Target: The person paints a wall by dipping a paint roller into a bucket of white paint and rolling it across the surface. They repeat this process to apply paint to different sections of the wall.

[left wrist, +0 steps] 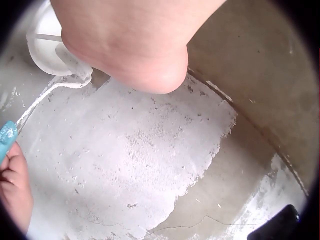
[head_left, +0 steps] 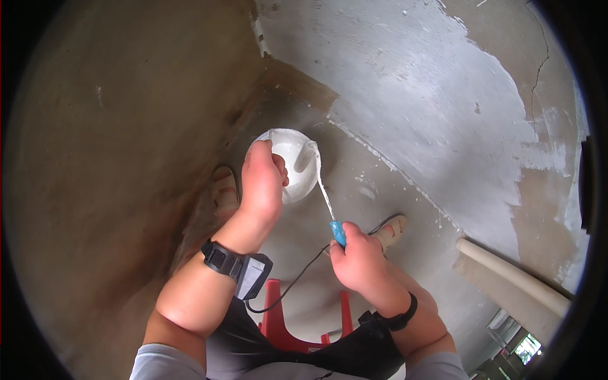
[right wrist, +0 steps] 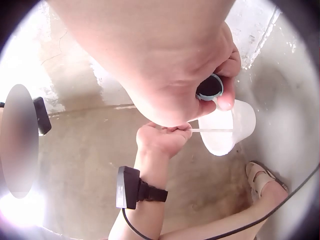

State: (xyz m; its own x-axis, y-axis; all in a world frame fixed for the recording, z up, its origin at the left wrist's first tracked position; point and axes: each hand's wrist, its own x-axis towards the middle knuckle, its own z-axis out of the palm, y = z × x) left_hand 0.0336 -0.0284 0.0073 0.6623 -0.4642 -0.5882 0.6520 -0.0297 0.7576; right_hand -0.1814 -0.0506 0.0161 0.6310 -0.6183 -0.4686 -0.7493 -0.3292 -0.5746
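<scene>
My left hand (head_left: 261, 180) grips the thin white handle of a white bucket (head_left: 300, 190). The same bucket (right wrist: 245, 122) appears beyond both hands in the right wrist view, tilted, its handle (right wrist: 212, 130) running into the curled left fingers. In my right hand (head_left: 361, 258) is a paint roller (head_left: 325, 196), gripped by its blue handle (head_left: 337, 234). Its paint-coated metal rod reaches forward to the bucket, and the roller head (head_left: 306, 158) lies inside by the right side. The left wrist view shows the rod (left wrist: 40, 102) thick with white paint, while the left fingers are hidden there.
A wall (head_left: 411, 82) with white paint and bare patches rises at the right. Another bare wall (head_left: 126, 126) stands at the left. Below me are sandalled feet and a red stool (head_left: 273, 316). A pale pipe (head_left: 516, 275) runs at the lower right. A black cable (head_left: 297, 277) crosses between my arms.
</scene>
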